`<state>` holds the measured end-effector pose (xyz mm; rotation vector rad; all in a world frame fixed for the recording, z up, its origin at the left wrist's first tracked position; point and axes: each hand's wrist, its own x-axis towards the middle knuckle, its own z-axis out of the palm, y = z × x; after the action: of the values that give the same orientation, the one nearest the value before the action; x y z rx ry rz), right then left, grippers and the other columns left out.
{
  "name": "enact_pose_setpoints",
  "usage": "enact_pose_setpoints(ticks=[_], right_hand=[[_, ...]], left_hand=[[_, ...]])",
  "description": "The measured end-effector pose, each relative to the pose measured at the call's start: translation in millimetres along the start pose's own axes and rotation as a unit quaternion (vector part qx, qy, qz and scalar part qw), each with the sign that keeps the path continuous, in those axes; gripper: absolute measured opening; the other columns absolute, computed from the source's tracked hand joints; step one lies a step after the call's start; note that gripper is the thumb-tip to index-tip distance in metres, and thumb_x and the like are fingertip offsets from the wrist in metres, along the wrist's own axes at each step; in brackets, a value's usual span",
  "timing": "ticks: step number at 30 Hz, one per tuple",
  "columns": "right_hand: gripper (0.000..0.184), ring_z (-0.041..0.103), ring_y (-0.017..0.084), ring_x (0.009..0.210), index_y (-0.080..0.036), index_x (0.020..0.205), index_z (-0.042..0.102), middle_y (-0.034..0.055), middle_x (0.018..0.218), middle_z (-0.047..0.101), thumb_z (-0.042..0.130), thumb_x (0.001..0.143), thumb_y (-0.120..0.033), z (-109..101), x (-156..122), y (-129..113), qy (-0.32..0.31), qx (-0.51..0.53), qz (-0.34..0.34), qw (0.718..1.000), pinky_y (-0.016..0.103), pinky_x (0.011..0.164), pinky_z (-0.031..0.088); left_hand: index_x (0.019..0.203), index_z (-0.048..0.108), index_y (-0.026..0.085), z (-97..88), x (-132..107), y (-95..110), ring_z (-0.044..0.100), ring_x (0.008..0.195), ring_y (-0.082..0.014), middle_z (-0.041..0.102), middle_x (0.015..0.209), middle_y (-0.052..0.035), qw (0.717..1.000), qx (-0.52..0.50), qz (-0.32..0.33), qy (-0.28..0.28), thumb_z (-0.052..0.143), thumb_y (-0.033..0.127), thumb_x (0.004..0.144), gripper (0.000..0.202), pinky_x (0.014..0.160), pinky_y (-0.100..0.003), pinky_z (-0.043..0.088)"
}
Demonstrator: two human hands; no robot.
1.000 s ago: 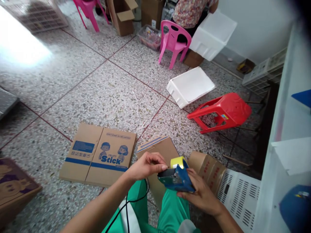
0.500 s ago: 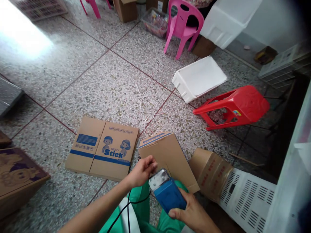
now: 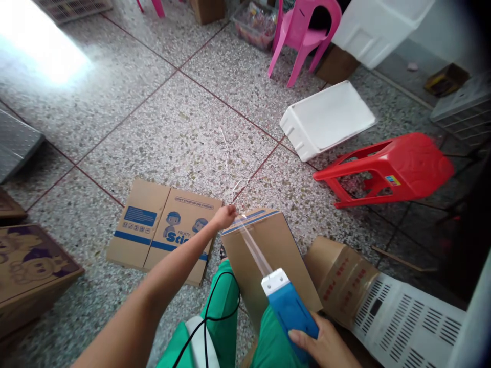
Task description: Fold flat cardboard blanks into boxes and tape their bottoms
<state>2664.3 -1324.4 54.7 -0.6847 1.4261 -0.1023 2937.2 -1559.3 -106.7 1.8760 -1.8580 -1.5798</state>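
My right hand [image 3: 326,340] is wrapped round a blue tape dispenser [image 3: 289,312] with a metal cutting head. From that head a strip of clear tape [image 3: 253,245] stretches up to my left hand [image 3: 225,215], whose fingers are closed on its free end. The strip runs above a brown carton [image 3: 286,250] that stands between my green-clad knees, its far edge striped in blue. A flattened carton [image 3: 153,212] printed "Fruity Stick" lies on the floor beyond my left forearm, partly covered by it.
A black cord [image 3: 205,327] loops over my lap. To the right are a taped box [image 3: 333,276], a white slotted crate [image 3: 406,322] and a red stool [image 3: 418,166] on its side. A white tub [image 3: 332,117] and pink chair [image 3: 303,38] are farther off. A purple-printed box [image 3: 34,271] stands left.
My left hand has moved away toward the carton's far edge, drawing tape out of the dispenser. The dispenser has shifted slightly right and toward me, and the view has turned a little.
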Motion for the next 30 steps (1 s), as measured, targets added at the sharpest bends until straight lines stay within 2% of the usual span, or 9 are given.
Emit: enact_pose_setpoints(ticks=[2,5,10,17,20,23,26,28,30], right_hand=[[0.067,0.062,0.032,0.098,-0.012,0.110,0.066,0.0127,0.100,0.071,0.064,0.069,-0.065,-4,17,-4,0.029,-0.019,0.016,0.999,0.036,0.085,0.051],[0.061,0.064,0.030,0.094,-0.012,0.102,0.067,0.0114,0.096,0.072,0.061,0.072,-0.064,-8,43,-3,0.031,-0.017,0.023,0.999,0.035,0.083,0.051],[0.055,0.063,0.028,0.097,-0.012,0.105,0.065,0.0098,0.099,0.071,0.059,0.077,-0.060,-9,65,10,0.022,0.009,-0.001,1.000,0.033,0.089,0.048],[0.058,0.059,0.030,0.107,-0.012,0.111,0.065,0.0127,0.107,0.070,0.063,0.075,-0.057,-9,71,15,0.038,0.000,0.007,0.999,0.036,0.096,0.044],[0.056,0.060,0.029,0.098,-0.011,0.104,0.067,0.0120,0.098,0.070,0.062,0.075,-0.058,-11,77,23,0.032,0.007,0.012,0.999,0.034,0.088,0.047],[0.055,0.059,0.023,0.082,-0.010,0.094,0.066,0.0087,0.086,0.068,0.061,0.075,-0.061,-11,90,36,0.015,0.028,0.048,0.998,0.030,0.075,0.047],[0.053,0.050,0.014,0.065,-0.012,0.081,0.060,0.0026,0.069,0.059,0.060,0.072,-0.065,-10,106,47,0.012,0.044,0.078,0.996,0.024,0.061,0.041],[0.052,0.044,0.011,0.059,-0.014,0.074,0.056,-0.0006,0.062,0.052,0.061,0.071,-0.066,-9,114,51,0.013,0.047,0.082,0.995,0.023,0.056,0.037],[0.051,0.042,0.010,0.057,-0.014,0.072,0.055,-0.0014,0.060,0.050,0.061,0.070,-0.065,-8,118,50,0.012,0.045,0.079,0.996,0.023,0.056,0.036]], left_hand=[[0.064,0.050,0.018,17.7,29,0,0.040,0.055,-0.0112,0.044,0.054,0.0039,0.999,0.031,-0.001,-0.005,0.050,0.023,0.082,0.019,0.056,-0.024,0.031],[0.071,0.057,0.018,42.0,60,-7,0.043,0.056,-0.0127,0.047,0.055,0.0023,0.997,0.075,-0.007,-0.013,0.049,0.023,0.084,0.016,0.058,-0.025,0.032],[0.079,0.062,0.016,65.4,84,-26,0.050,0.063,-0.0137,0.058,0.067,-0.0013,0.991,0.127,-0.005,-0.043,0.049,0.023,0.086,0.016,0.063,-0.026,0.038],[0.089,0.063,0.014,85.3,88,-33,0.059,0.074,-0.0157,0.066,0.081,-0.0055,0.984,0.164,-0.010,-0.071,0.048,0.025,0.089,0.018,0.073,-0.030,0.044],[0.089,0.064,0.016,100.4,86,-41,0.062,0.080,-0.0170,0.069,0.085,-0.0067,0.982,0.168,-0.024,-0.077,0.048,0.027,0.089,0.019,0.075,-0.029,0.044],[0.088,0.065,0.018,112.5,85,-50,0.064,0.083,-0.0202,0.070,0.087,-0.0082,0.981,0.173,-0.057,-0.072,0.055,0.030,0.084,0.016,0.073,-0.028,0.044],[0.100,0.062,0.017,110.1,80,-54,0.065,0.086,-0.0254,0.070,0.090,-0.0126,0.976,0.186,-0.106,-0.029,0.061,0.026,0.077,0.025,0.076,-0.032,0.045],[0.106,0.060,0.015,101.7,72,-53,0.064,0.092,-0.0273,0.068,0.096,-0.0162,0.974,0.191,-0.120,0.022,0.053,0.024,0.083,0.026,0.080,-0.036,0.044],[0.104,0.061,0.016,93.5,58,-49,0.061,0.097,-0.0257,0.066,0.101,-0.0160,0.977,0.183,-0.094,0.062,0.041,0.027,0.090,0.026,0.084,-0.036,0.043]])
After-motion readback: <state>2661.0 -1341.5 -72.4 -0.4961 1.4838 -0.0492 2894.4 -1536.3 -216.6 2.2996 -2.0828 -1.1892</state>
